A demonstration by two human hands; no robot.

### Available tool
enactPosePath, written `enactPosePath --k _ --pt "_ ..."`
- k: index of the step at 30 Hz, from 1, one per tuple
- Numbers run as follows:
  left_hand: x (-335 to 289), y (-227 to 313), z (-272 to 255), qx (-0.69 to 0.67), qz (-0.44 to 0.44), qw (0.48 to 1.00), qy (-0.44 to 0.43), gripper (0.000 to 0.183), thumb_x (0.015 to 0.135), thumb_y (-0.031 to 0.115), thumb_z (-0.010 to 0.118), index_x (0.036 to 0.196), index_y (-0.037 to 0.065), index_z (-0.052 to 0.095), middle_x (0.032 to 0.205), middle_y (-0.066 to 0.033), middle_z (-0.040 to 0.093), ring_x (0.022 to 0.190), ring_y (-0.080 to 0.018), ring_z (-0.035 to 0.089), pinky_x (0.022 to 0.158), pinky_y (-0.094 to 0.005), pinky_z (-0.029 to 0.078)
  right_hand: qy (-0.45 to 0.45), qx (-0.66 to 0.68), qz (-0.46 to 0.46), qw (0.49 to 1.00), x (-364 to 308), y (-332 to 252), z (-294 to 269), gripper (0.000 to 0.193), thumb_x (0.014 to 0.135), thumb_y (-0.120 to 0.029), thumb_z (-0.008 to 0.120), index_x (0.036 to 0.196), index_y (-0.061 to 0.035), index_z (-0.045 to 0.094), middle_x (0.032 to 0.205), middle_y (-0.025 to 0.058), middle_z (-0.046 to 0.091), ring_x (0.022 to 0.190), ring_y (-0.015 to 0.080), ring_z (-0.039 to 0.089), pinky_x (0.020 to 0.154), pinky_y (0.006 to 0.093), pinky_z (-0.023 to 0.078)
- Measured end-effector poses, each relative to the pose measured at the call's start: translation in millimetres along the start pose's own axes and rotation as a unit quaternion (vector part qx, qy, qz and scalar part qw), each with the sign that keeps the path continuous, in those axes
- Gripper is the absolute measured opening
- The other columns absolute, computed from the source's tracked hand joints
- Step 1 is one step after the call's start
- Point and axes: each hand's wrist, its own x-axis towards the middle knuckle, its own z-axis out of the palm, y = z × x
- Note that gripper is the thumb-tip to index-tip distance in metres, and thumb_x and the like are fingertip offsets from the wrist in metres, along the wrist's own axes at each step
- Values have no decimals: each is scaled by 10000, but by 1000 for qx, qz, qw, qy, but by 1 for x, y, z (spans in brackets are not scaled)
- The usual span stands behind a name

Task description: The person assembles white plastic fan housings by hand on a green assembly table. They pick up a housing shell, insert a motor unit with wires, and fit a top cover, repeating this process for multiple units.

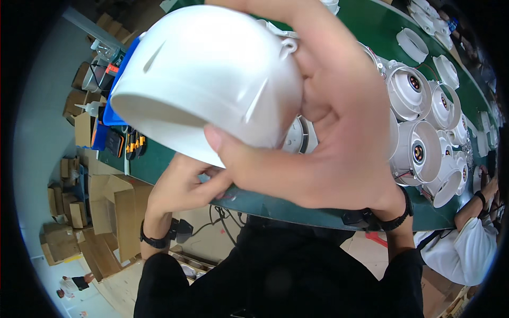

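Note:
Close in front of me, a rounded white plastic housing (212, 74) is tilted, with its wide open rim toward the lower left. It has a small screw lug on its right side. My right hand (344, 138) is wrapped round the housing's right side, thumb at the rim and fingers over the top. Below the rim, my left hand (180, 185) is near the table edge, its fingers curled together. Part of that hand is hidden behind the housing and right thumb, and what it pinches, if anything, does not show. Behind the housing sits another round white part (297, 137), partly covered.
Several white round camera-like units (419, 151) with dark lenses crowd the right of the green table (286, 206). White rings (412, 45) lie farther back. At left are a blue bin (114, 114), orange-black tools (135, 144) and cardboard boxes (122, 212). Another person's arm (472, 212) is at right.

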Motion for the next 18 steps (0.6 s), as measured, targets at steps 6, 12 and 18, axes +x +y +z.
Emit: enactPosePath --k 6,12,18 --pt "-13 -14 -27 -60 -47 993 88 189 921 96 661 1073 -8 704 795 -51 688 673 -82 632 539 -193 441 89 8 47 995 7 -12 -25 564 850 -150 690 1328 33 455 1026 144 640 841 189 652 679 273 529" --pt "6 38 -73 117 168 914 349 164 932 103 663 1045 -11 702 867 -65 699 741 -103 628 642 -233 471 152 -45 47 986 18 -29 -48 545 914 -161 660 1365 48 436 1057 125 615 862 147 617 693 244 499" --pt "63 114 -91 196 279 903 262 646 913 309 695 1348 -32 362 1161 -195 527 896 -208 637 752 -263 525 69 -148 16 986 23 -32 -38 508 963 -297 619 1302 48 466 801 76 589 637 121 572 597 243 476"
